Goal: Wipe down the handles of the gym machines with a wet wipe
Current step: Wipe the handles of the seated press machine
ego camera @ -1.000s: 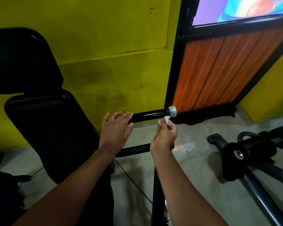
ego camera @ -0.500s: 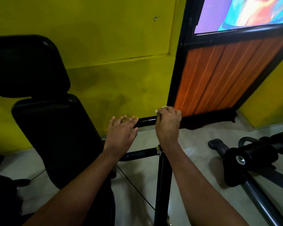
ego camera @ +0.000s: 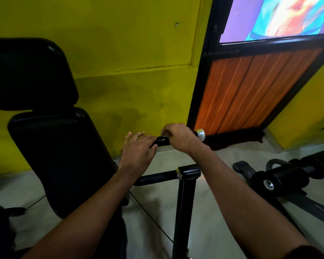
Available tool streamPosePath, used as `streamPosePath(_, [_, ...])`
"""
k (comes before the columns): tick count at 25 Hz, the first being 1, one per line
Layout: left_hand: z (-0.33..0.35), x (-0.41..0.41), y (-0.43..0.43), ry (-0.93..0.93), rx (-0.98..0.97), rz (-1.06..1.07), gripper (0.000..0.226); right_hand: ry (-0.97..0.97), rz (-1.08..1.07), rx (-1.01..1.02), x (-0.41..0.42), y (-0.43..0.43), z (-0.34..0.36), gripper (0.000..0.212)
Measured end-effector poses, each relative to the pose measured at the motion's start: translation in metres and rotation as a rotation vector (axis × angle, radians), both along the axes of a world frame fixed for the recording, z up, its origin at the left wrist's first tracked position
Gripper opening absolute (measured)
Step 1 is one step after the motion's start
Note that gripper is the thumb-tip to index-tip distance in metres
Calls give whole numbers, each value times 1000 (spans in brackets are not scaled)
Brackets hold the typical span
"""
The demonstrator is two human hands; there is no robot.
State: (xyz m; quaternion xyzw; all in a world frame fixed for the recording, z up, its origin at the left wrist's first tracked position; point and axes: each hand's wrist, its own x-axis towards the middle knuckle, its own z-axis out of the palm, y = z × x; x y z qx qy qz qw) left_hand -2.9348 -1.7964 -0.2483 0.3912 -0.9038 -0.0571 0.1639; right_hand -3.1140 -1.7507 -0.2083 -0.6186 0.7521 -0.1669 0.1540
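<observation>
While both hands sit on the black bar, the scene reads left to right as follows.

Seat: a black padded seat (ego camera: pixel 51 156) with a headrest (ego camera: pixel 26 73) above it fills the left side, in front of a yellow wall (ego camera: pixel 120 43).

Cable: a thin black cable (ego camera: pixel 148 210) runs across the pale floor (ego camera: pixel 219 212) below the seat and behind the post.

Left hand: the left hand (ego camera: pixel 138 148) lies palm down on the handle, fingers stretched out and slightly spread, resting rather than curled round it.

Handle: the handle (ego camera: pixel 163 142) is a glossy black horizontal bar; only a short piece shows between the two hands. Faint pale marks on it are too small to read.

Right hand: the right hand (ego camera: pixel 178 137) is curled over the handle just right of the left hand, fingers bent and closed down on the bar. The wipe cannot be seen; whether it is under this hand cannot be told.

Cap: a silver end cap (ego camera: pixel 200 134) sticks out just past the right hand.

Post: a black upright post (ego camera: pixel 183 212) stands below, with a second black bar (ego camera: pixel 157 177) reaching left from its top.

Door: a black-framed door (ego camera: pixel 251 90) with orange wood panels stands behind; a blurred colourful poster (ego camera: pixel 279 17) above shows no readable writing.

Machine: another black machine (ego camera: pixel 281 176) lies on the floor at the right; grey lettering on its rail is illegible.
</observation>
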Motion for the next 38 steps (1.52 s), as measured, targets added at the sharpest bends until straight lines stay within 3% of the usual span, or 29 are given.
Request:
streamPosePath(3, [2,-2,-3,22,-21,-10,30,-217,-67,-388,11,22,-20,25])
streamPosePath(5, [1,-2,-5,33,-37,-13,31,-264,-176,-663,22,39,-36,21])
streamPosePath(8, [-4,4,-3,31,-41,-25,37,-275,-595,-863,33,52,-56,21])
streamPosePath(10, [-8,11,-3,51,-56,-1,39,-373,-878,-887,25,48,-59,20])
streamPosePath(11, [-8,15,-4,69,-67,16,39,-437,-916,-886,25,43,-58,19])
streamPosePath(16, [-13,41,-7,77,-66,3,45,-979,-924,-753,87,27,-70,23])
streamPosePath(18, [-13,53,-13,36,-36,-35,48,-1075,-862,-658,112,26,-85,20])
streamPosePath(21, [-7,71,-33,-55,-65,-173,42,-924,-688,-683,140,29,-100,25])
streamPosePath(24, [6,82,-55,-120,-144,-327,40,-752,-453,-775,160,27,-101,10])
streamPosePath(26, [11,86,-67,-138,-206,-416,44,-677,-345,-816,166,20,-101,18])
streamPosePath(31, [9,90,-74,-153,-237,-506,46,-434,-226,-820,172,22,-129,9])
streamPosePath(35, [7,92,-83,-159,-298,-528,43,-248,-146,-849,171,10,-131,18])
streamPosePath(38, [6,92,-80,-145,-296,-525,42,-224,-90,-761,178,17,-146,22])
